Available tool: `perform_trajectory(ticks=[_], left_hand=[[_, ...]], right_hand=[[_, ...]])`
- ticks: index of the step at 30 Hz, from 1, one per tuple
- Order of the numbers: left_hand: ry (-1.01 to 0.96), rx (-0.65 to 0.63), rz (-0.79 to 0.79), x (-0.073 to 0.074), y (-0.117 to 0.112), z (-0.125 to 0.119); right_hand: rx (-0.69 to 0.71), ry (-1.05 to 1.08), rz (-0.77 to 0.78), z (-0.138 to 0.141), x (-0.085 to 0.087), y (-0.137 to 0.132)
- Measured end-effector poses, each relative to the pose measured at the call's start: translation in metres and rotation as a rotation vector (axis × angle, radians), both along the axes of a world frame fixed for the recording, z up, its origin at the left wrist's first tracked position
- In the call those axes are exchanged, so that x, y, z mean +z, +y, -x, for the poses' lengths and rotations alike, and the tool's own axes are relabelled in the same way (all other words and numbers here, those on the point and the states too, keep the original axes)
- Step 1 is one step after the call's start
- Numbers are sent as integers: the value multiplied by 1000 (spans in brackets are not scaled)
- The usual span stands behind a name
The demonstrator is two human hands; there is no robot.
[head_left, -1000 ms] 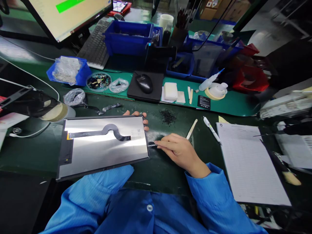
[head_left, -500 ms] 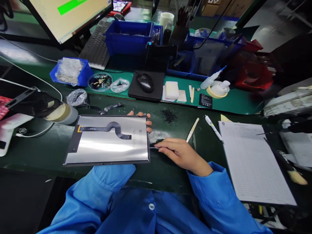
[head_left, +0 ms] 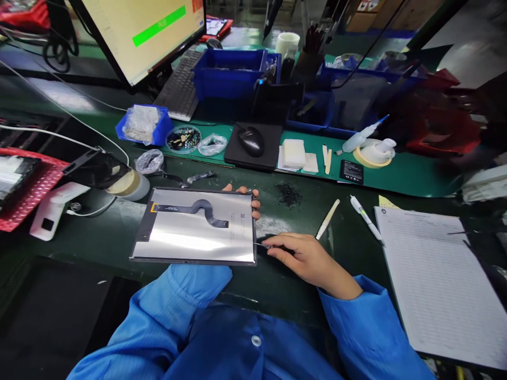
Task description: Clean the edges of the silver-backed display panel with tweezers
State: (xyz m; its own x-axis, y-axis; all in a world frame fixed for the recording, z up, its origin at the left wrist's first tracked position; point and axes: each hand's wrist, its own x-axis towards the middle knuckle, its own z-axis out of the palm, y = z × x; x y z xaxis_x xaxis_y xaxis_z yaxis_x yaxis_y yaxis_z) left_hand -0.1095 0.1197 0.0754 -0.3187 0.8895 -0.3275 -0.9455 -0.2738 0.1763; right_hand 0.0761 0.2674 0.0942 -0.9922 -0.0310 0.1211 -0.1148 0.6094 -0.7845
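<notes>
Two hands meet at our panel's (head_left: 198, 232) right edge: left hand (head_left: 247, 194) clasping it, right hand (head_left: 308, 258) pinching tweezers (head_left: 261, 244) aimed leftward.

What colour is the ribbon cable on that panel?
The ribbon cable is black, on a silvery panel; head view shows it best.

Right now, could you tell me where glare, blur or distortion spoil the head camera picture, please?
In the head view, a glare band crosses the silver panel in the left hand; the monitor is washed out; the red bins far right are blurred; the green mat's edge bows from the wide lens; the right hand and its thin metal tool are sharp.
</notes>
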Motion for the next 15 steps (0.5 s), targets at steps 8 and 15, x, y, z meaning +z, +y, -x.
perform_trajectory(ticks=[8, 15], left_hand=[[15, 0, -135, -18, 0, -1], [87, 113, -50, 7, -6, -22]], right_hand=[[-1, -30, -32, 2, 0, -2], [-19, 207, -105, -8, -49, 13]])
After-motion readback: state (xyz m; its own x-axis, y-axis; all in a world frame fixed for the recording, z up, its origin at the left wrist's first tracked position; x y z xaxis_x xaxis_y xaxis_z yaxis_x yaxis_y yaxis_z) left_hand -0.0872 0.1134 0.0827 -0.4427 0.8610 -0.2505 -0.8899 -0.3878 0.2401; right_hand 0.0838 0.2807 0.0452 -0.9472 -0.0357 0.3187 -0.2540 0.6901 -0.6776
